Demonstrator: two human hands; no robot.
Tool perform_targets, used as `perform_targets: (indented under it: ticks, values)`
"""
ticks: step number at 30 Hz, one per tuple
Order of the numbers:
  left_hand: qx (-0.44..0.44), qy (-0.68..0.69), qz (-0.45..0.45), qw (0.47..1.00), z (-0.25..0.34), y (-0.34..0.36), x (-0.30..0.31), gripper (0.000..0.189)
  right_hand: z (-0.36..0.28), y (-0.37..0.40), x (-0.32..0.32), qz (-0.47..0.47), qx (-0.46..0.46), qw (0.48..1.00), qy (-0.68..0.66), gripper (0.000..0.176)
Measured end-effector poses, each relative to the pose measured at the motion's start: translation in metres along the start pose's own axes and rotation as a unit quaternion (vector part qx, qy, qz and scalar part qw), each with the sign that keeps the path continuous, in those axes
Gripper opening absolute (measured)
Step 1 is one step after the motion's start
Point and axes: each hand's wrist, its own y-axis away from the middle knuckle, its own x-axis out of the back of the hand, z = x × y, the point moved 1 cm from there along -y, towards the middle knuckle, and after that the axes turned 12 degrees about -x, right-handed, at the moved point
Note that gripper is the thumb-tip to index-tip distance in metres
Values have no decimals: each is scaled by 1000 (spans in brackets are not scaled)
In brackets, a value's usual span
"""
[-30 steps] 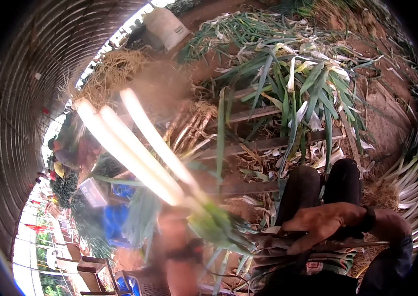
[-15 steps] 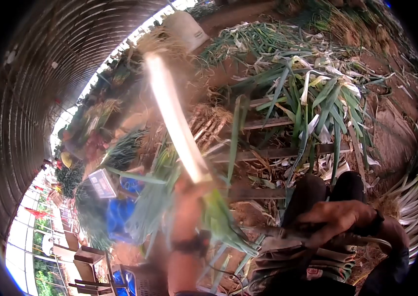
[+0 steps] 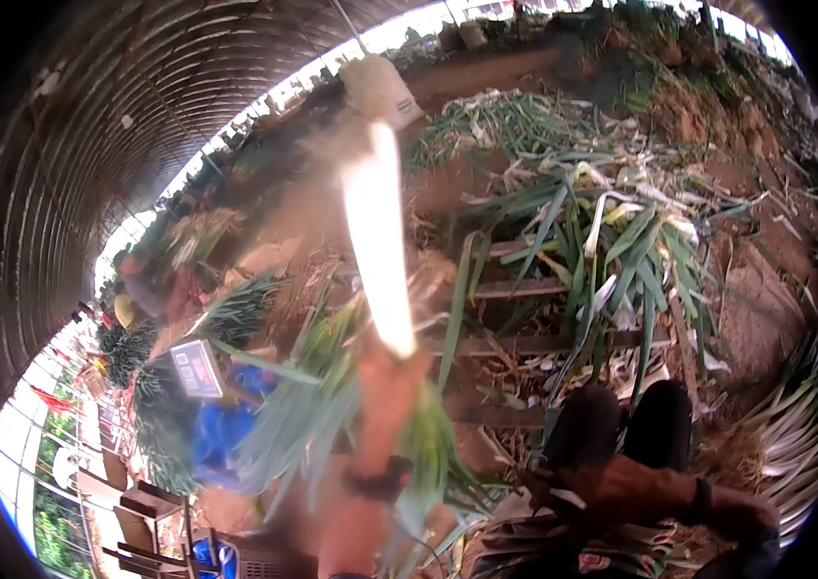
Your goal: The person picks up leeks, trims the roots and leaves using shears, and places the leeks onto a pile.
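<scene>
My left hand [image 3: 391,376] is closed around a large green onion [image 3: 378,251] and holds it up in front of me. Its white stalk points away, overexposed and blurred, with blurred roots at the far end. Green leaves [image 3: 428,434] hang below the fist. Low on the right, by my knees, my right hand [image 3: 602,497] has curled fingers. Something small and pale shows at its fingertips, too dark and blurred to name. Beside my left forearm lies a heap of green onions [image 3: 303,405], leaves toward me.
Leaves and peeled scraps [image 3: 621,232] are piled ahead over wooden slats [image 3: 525,289]. More green onions [image 3: 795,444] lie at the right. On the left are a scale display [image 3: 196,369], blue plastic [image 3: 223,434] and a crate [image 3: 269,560]. A white sack [image 3: 380,92] stands at the back.
The green onion in my left hand has swung to the right and more upright. My right hand has moved down and left. The whole view has shifted slightly.
</scene>
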Motion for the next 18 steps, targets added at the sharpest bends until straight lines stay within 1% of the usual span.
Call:
perform_targets:
  ticks: [3,4,5,6,7,8,10,11,13,14,15,16,17,18]
  values:
    - [-74,-34,-31,996,-20,8,-24,41,27,5,-20,-95,-39,980,173,48]
    - [-92,-99,-70,988,-26,13,-37,47,17,5,-7,10,-15,975,223,49]
    - [-112,-162,-105,975,-32,19,-50,53,-3,5,13,115,11,957,268,51]
    - [-85,-193,-128,969,-20,25,-63,55,-18,4,32,218,39,925,307,53]
    - [-57,-223,-151,961,-9,30,-78,59,-25,1,46,235,35,906,349,51]
    - [-98,-262,-189,941,-4,37,-91,58,-29,-2,60,253,30,885,391,49]
    - [-202,-317,-162,913,15,51,-115,56,-18,-19,77,289,36,797,530,51]
    - [-196,-315,-210,904,18,58,-124,56,-13,-24,85,302,36,745,594,52]
    - [-238,-273,-230,903,30,66,-134,55,-9,-26,102,200,-33,728,655,58]
    - [-263,-267,-218,901,38,67,-135,50,9,-30,105,151,-58,786,596,60]
    - [-286,-259,-206,899,46,68,-135,46,14,-29,107,173,-32,755,631,60]
    - [-310,-249,-198,896,51,70,-137,42,18,-29,110,171,-22,771,613,51]
    - [-315,-322,-233,862,48,76,-139,48,22,-27,113,168,-17,786,595,44]
    - [-326,-385,-265,822,42,86,-141,54,37,-32,106,221,-2,752,621,31]
